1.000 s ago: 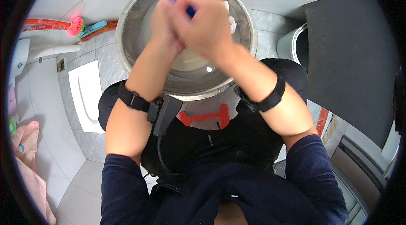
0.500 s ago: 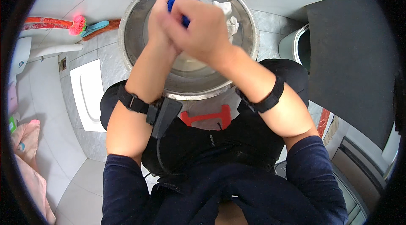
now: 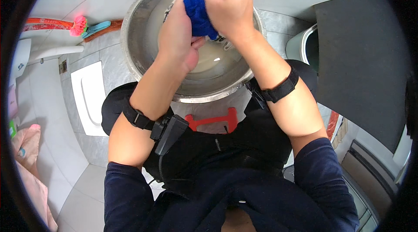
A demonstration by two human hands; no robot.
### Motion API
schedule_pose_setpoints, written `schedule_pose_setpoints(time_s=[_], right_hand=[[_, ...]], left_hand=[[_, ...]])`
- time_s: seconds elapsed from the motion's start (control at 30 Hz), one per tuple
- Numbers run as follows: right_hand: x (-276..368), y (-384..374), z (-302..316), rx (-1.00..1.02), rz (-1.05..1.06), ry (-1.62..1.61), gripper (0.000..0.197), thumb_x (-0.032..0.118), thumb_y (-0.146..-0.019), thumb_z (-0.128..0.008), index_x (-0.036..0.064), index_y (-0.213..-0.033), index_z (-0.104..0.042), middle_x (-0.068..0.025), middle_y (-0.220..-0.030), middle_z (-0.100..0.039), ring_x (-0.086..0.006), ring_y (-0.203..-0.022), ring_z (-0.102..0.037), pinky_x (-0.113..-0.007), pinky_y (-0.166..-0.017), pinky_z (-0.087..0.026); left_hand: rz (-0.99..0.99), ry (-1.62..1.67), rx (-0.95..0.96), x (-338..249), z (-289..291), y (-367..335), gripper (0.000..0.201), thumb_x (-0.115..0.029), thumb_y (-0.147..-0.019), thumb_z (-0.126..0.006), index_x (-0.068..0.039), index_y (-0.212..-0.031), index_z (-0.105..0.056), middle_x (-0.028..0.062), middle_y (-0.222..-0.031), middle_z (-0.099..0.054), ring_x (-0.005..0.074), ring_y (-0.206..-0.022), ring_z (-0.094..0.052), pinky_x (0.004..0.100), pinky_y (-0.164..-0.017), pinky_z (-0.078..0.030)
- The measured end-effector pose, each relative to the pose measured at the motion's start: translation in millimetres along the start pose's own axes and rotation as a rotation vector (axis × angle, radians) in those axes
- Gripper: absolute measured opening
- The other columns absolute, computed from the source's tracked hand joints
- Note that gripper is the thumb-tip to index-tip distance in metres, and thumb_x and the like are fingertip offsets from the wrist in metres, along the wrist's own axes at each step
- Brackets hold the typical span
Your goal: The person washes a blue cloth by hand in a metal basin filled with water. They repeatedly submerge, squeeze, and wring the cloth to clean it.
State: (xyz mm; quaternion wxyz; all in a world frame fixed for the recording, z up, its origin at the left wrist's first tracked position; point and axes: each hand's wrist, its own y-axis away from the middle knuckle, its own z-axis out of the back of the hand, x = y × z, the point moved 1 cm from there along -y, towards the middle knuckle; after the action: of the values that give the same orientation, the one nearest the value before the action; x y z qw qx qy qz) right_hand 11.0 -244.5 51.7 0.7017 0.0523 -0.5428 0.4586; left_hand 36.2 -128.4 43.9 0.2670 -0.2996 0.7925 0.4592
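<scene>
A wet-looking blue cloth (image 3: 199, 13) is bunched between my two hands over a round metal basin (image 3: 201, 99). My left hand (image 3: 175, 33) cups it from the left, with fingertips curling out below it. From the right, my right hand (image 3: 231, 6) closes over the cloth in a fist. White fabric with dark marks shows in pieces behind the left hand and under the blue cloth, mostly hidden. Cloudy water (image 3: 204, 60) lies in the basin.
The basin stands on grey tile between my knees, with a red frame-like object (image 3: 211, 121) nearer me. At left are a white floor fixture (image 3: 90, 97) and a brush (image 3: 102, 30). A black panel (image 3: 361, 62) and a pale bin (image 3: 300, 47) stand at right.
The hands, formerly pressed together over the cloth, have moved apart; the right has gone up and rightward. More blue cloth shows between them, and the white fabric at right is now largely covered.
</scene>
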Motion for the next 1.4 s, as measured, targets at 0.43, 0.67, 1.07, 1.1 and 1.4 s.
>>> schedule_pose_setpoints(time_s=[0.43,0.67,1.07,1.1,1.4], right_hand=[[7,5,-4,-0.029,0.005,-0.047,0.035,0.028,-0.089,-0.065,0.0045,-0.064,-0.058,-0.0197,-0.062,-0.060,-0.0401,-0.059,-0.061,-0.044,-0.051,-0.047],[18,23,-7,0.068,0.147,-0.053,0.033,0.028,-0.088,-0.064,0.0039,-0.068,-0.058,-0.0184,-0.062,-0.060,-0.0393,-0.060,-0.061,-0.045,-0.054,-0.047],[7,29,-12,0.480,-0.505,-0.384,0.050,0.040,-0.092,-0.057,-0.0022,-0.118,-0.059,-0.0288,-0.105,-0.066,-0.0406,-0.106,-0.063,-0.045,-0.093,-0.047],[20,36,-5,0.422,-0.334,-0.264,0.047,0.038,-0.092,-0.058,-0.0010,-0.120,-0.059,-0.0282,-0.105,-0.066,-0.0413,-0.104,-0.062,-0.046,-0.090,-0.048],[37,49,8,0.203,0.184,0.054,0.034,0.024,-0.088,-0.067,0.0064,-0.114,-0.056,-0.0161,-0.104,-0.060,-0.0399,-0.090,-0.063,-0.047,-0.070,-0.052]], left_hand=[[0.304,0.282,0.623,-12,27,-26,0.025,-0.031,-0.097,-0.048,-0.013,-0.092,-0.064,0.0018,-0.075,-0.063,0.0163,-0.074,-0.064,0.0311,-0.068,-0.052],[0.029,0.231,0.131,-3,0,-15,0.027,-0.035,-0.097,-0.049,-0.014,-0.086,-0.062,0.0009,-0.072,-0.062,0.0151,-0.068,-0.062,0.0289,-0.060,-0.051],[-0.145,0.132,0.002,-20,8,-28,0.021,-0.029,-0.093,-0.052,-0.012,-0.087,-0.061,0.0013,-0.080,-0.062,0.0177,-0.077,-0.064,0.0357,-0.075,-0.053],[-0.156,0.141,-0.001,-21,11,-30,0.023,-0.030,-0.091,-0.055,-0.008,-0.091,-0.061,0.0044,-0.084,-0.063,0.0210,-0.080,-0.064,0.0354,-0.079,-0.052],[-0.184,0.153,-0.006,-25,9,-31,0.028,-0.033,-0.089,-0.058,-0.005,-0.089,-0.058,0.0068,-0.081,-0.059,0.0200,-0.071,-0.061,0.0380,-0.064,-0.053]])
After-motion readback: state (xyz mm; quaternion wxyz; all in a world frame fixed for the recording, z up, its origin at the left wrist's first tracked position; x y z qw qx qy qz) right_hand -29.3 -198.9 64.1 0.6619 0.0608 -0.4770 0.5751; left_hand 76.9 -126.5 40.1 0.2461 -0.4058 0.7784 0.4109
